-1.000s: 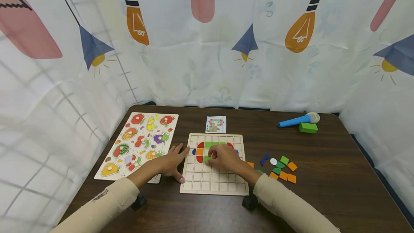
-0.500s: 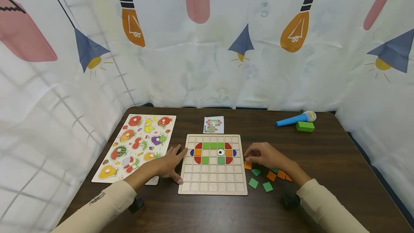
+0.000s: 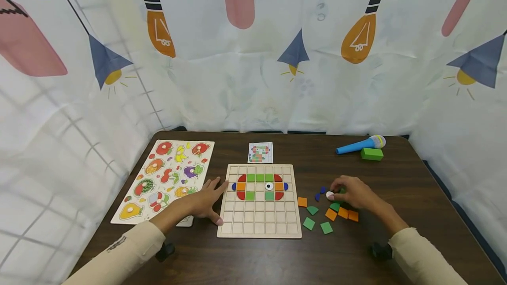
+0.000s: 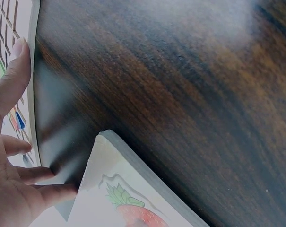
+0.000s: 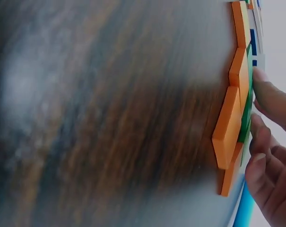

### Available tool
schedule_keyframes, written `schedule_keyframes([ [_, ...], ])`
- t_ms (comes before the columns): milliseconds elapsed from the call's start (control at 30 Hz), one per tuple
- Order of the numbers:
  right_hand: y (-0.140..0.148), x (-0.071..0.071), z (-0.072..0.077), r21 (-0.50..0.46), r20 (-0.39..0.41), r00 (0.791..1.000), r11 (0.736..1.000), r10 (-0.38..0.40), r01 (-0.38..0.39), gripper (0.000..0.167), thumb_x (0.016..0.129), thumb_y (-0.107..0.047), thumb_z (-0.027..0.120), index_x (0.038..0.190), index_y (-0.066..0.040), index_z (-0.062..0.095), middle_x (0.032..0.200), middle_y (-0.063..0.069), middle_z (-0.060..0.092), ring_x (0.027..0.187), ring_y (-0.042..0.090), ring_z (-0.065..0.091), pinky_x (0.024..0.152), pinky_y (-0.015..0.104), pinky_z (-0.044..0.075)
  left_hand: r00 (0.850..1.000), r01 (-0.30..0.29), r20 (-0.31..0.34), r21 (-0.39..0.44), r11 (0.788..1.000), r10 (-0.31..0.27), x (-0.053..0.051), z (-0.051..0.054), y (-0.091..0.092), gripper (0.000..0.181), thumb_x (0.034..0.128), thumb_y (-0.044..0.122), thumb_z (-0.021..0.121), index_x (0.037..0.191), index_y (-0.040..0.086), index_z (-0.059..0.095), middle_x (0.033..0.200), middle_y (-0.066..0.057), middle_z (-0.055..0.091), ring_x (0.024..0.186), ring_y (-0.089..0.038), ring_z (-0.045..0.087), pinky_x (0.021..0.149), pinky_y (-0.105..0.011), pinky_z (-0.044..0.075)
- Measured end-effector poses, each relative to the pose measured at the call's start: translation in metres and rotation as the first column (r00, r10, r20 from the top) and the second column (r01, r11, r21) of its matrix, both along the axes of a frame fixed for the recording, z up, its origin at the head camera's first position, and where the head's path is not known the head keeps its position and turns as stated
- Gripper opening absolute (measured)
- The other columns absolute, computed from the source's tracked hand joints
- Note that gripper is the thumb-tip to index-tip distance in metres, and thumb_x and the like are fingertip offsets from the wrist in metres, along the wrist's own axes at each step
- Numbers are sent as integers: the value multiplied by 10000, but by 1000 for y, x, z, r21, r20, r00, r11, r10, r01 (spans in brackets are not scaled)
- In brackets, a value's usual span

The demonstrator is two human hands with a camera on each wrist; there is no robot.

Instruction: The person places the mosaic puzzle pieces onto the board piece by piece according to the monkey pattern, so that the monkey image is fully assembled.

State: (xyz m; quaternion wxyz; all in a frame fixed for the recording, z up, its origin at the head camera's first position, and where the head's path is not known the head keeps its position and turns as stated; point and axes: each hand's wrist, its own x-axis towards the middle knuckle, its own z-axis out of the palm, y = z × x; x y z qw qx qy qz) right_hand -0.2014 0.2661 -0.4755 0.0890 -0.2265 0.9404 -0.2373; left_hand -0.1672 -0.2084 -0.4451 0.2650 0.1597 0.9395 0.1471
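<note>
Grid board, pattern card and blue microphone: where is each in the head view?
Grid board (image 3: 259, 206), head view, a bare square near its middle.
Pattern card (image 3: 260, 152), head view, middle of its print.
Blue microphone (image 3: 358, 146), head view, on its handle.

Bright, even head view; pale glare on the tabletop in both wrist views, soft shadows beside left fingers
</note>
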Motion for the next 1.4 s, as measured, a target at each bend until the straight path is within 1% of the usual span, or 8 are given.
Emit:
schedule_keyframes([
  [133, -1, 1, 1, 24, -15, 1000, 1000, 6, -6, 211, 904, -346, 746, 1014, -166, 733, 958, -72, 657, 863, 103, 617, 757, 354, 525, 1000, 1, -5, 5, 1000, -1, 0, 0, 0, 1155, 731, 428, 879, 1604, 80, 207, 1651, -270, 108, 1504, -530, 103, 1107, -660, 323],
  [333, 0, 2, 2, 72, -70, 994, 995, 80, -74, 133, 927, -297, 724, 1019, -220, 780, 957, -116, 625, 846, 64, 582, 728, 293, 501, 1000, -1, -9, 5, 1000, 1, -1, 0, 1, 1151, 731, 423, 880, 1603, 82, 209, 1652, -264, 112, 1504, -529, 105, 1106, -665, 322],
  [500, -1, 1, 0, 59, -85, 989, 991, 124, -120, 88, 930, -285, 724, 982, -215, 707, 958, -100, 615, 852, 74, 594, 725, 305, 517, 1000, -1, -11, 1, 1000, 1, -1, -1, 1, 1152, 732, 429, 879, 1602, 79, 210, 1651, -267, 113, 1504, -529, 105, 1107, -664, 320],
  [733, -5, 1, 0, -44, 17, 988, 987, 157, -156, 76, 964, -248, 686, 980, -194, 635, 933, -102, 624, 830, 40, 555, 726, 271, 498, 1000, 1, -13, -5, 1000, -1, 0, -3, -1, 1157, 726, 438, 879, 1601, 76, 213, 1649, -273, 113, 1503, -532, 108, 1111, -665, 316],
  [967, -16, 3, 4, -135, 4, 989, 980, 148, -146, 98, 999, -306, 630, 1016, -218, 668, 938, -109, 641, 806, 34, 548, 721, 245, 499, 1000, 0, -14, 6, 1000, 0, 1, -2, -1, 1156, 723, 431, 881, 1598, 70, 217, 1646, -283, 113, 1498, -544, 108, 1107, -675, 312],
  [1100, -29, 3, 11, -195, 47, 990, 973, 133, -122, 132, 1014, -356, 597, 1050, -239, 649, 909, -93, 646, 740, 70, 565, 652, 250, 513, 1000, -1, -12, 8, 1000, 1, 1, -1, -1, 1156, 724, 426, 880, 1598, 68, 215, 1645, -286, 110, 1496, -550, 104, 1104, -676, 316],
  [1233, -45, 2, 17, -272, 112, 984, 956, 141, -107, 228, 1018, -350, 590, 1120, -161, 668, 888, -39, 706, 680, 106, 615, 595, 281, 547, 1000, -6, -8, 7, 1000, 6, 2, -1, -2, 1151, 729, 426, 876, 1600, 71, 212, 1647, -283, 107, 1499, -546, 102, 1110, -677, 307],
  [1400, -64, 0, 17, -344, 88, 981, 930, 171, -131, 221, 998, -255, 637, 1147, -102, 693, 923, 11, 748, 641, 150, 646, 581, 277, 552, 1000, -5, -8, 11, 1000, 5, 1, -2, -2, 1153, 728, 428, 878, 1600, 72, 212, 1648, -278, 108, 1502, -538, 101, 1113, -673, 304],
])
